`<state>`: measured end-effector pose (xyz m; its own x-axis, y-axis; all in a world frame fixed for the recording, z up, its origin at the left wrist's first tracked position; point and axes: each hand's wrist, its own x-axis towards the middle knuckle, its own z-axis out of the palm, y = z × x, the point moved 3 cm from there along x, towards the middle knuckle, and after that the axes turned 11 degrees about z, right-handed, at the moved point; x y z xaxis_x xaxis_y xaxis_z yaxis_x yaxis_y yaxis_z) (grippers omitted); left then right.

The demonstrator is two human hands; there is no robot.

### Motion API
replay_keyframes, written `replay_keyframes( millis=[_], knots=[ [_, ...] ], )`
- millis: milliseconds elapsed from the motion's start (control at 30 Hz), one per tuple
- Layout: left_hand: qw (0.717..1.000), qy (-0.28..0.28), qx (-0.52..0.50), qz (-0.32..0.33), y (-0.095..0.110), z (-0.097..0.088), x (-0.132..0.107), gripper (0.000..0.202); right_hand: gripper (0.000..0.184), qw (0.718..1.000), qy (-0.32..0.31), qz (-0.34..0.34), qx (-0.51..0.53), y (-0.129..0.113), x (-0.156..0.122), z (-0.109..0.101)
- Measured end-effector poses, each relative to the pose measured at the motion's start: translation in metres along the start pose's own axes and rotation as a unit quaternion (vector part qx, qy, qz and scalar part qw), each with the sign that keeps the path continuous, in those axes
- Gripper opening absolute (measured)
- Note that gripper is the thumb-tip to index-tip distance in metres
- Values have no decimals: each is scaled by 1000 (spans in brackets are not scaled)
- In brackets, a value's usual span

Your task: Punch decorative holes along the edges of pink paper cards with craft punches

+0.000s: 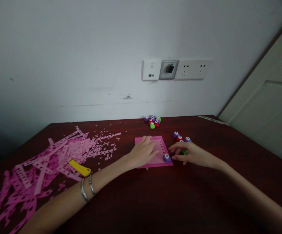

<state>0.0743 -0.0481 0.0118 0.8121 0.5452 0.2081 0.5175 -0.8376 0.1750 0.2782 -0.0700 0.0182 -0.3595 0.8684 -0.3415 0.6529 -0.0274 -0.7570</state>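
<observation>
A sheet of pink paper [156, 158] with a lighter pink middle lies on the table, a row of small punched holes along its right side. My left hand [142, 152] rests on the sheet, fingers spread and pressing it down. At the sheet's lower right corner sits a small purple paper punch [166, 158] with an eye-like top. Just right of that punch is my right hand [186, 153], its curved fingers apart and nothing between them. Behind the right hand is a cluster of punches, among them a purple punch [176, 134] and a red punch [179, 138]; the hand partly hides a green one.
More coloured punches [152, 121] stand near the wall. A heap of punched pink paper strips [58, 152] and tiny cut-outs covers the left side, with a yellow-handled cutter [80, 167] on it. A ruler-like strip [213, 120] lies at the back right edge.
</observation>
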Motion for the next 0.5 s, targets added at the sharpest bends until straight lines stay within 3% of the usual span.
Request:
replay_keyframes(
  millis=[67,133,267,367,500],
  knots=[
    [997,11,-65,-33,-1,-5,5,42,44,1000,7,22,19,-2,-2,-6],
    [985,-27,-165,-53,-3,-4,11,39,45,999,-4,43,32,-4,-2,-9],
    [922,-121,-360,-82,-3,7,25,38,46,995,-68,71,36,-6,4,-8],
    [888,-167,-414,-114,-4,15,36,43,49,991,-92,90,33,-10,8,-6],
    [871,-194,-429,-138,-5,23,44,41,53,988,-105,106,33,-13,12,-1]
  ],
)
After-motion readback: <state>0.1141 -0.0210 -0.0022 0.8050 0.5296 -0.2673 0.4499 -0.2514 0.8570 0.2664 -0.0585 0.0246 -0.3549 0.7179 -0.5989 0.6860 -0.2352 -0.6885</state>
